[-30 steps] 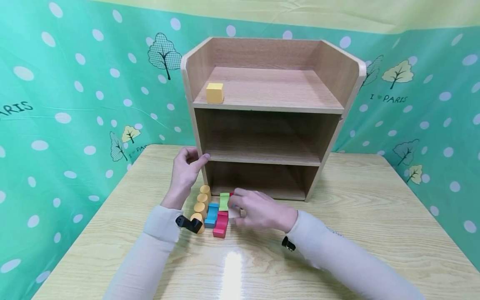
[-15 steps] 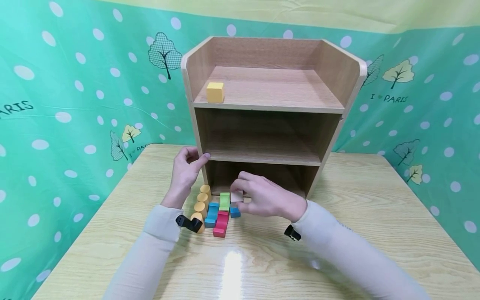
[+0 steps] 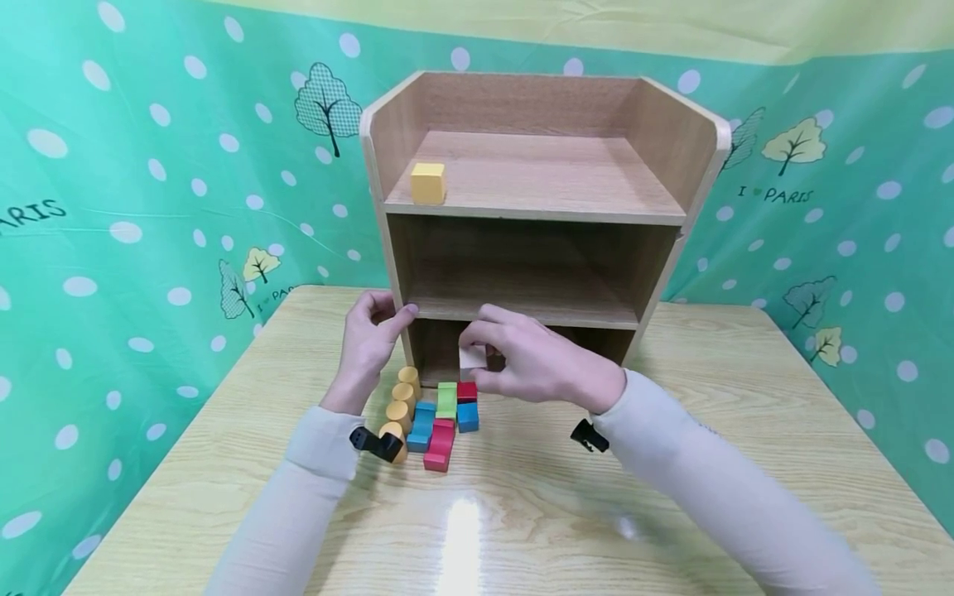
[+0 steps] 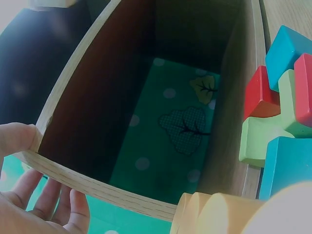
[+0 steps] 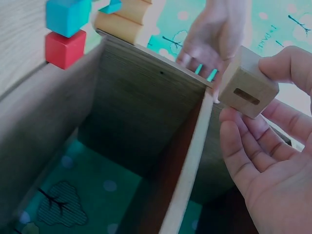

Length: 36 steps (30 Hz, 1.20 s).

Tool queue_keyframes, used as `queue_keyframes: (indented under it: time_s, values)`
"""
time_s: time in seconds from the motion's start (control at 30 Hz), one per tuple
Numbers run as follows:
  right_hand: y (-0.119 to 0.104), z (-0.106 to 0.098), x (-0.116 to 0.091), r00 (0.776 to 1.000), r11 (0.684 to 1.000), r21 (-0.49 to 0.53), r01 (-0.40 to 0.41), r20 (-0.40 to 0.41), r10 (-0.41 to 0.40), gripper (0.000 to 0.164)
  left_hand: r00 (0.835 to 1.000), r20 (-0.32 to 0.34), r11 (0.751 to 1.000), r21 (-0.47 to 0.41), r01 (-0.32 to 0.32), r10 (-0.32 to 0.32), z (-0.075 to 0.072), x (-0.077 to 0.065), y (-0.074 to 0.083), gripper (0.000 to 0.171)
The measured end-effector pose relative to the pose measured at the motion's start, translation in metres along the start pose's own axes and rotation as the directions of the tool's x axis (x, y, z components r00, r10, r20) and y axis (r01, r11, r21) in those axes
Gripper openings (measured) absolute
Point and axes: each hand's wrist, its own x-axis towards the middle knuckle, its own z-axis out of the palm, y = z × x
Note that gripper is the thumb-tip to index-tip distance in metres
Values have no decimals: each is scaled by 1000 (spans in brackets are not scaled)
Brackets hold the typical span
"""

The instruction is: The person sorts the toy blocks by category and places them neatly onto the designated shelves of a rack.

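Note:
My right hand (image 3: 532, 360) pinches a pale wooden cube-like block (image 5: 248, 80) between thumb and fingers, in front of the lower opening of a wooden shelf unit (image 3: 522, 313). A short dark slot marks one face of the block in the right wrist view. My left hand (image 3: 363, 348) grips the unit's left side panel, thumb on the front edge at middle-shelf height, fingers round the outside. Below the right hand, a red block (image 3: 466, 391) and a blue block (image 3: 467, 417) stand on the table beside a green curved block (image 3: 446, 401).
A row of several tan cylinders (image 3: 398, 411) stands at the unit's lower left corner, beside a blue curved block (image 3: 421, 427) and a crimson one (image 3: 440, 447). A yellow cube (image 3: 428, 184) sits on the top shelf's left front. A patterned cloth (image 3: 186, 207) hangs behind the table.
My right hand has lifted the pale block up from the table blocks toward the lower opening, uncovering the blue and red blocks. My left hand has stayed on the side panel.

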Motion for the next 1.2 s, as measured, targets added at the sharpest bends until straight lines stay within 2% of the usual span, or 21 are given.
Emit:
queue_keyframes:
  time_s: [0.2, 0.4, 0.67, 0.93, 1.2]
  values:
    - [-5, -13, 6, 998, 999, 5, 41, -37, -41, 21, 1000, -3, 1000, -1, -3, 3, 0, 0, 0, 39]
    - [-11, -27, 11, 998, 999, 12, 42, -50, -41, 23, 1000, 3, 1000, -1, 4, -4, 1, -1, -1, 39]
    - [-16, -50, 22, 983, 991, -14, 136, -119, -137, 22, 1000, 3, 999, 24, 24, -24, 0, 0, -1, 41]
    - [-21, -72, 32, 973, 988, -46, 146, -173, -152, 21, 1000, 7, 1000, 16, 24, -24, 0, 0, -1, 40]
    - [-25, -91, 42, 977, 994, -49, 102, -183, -109, 23, 1000, 11, 1000, 19, 23, -23, -1, 1, -1, 41]
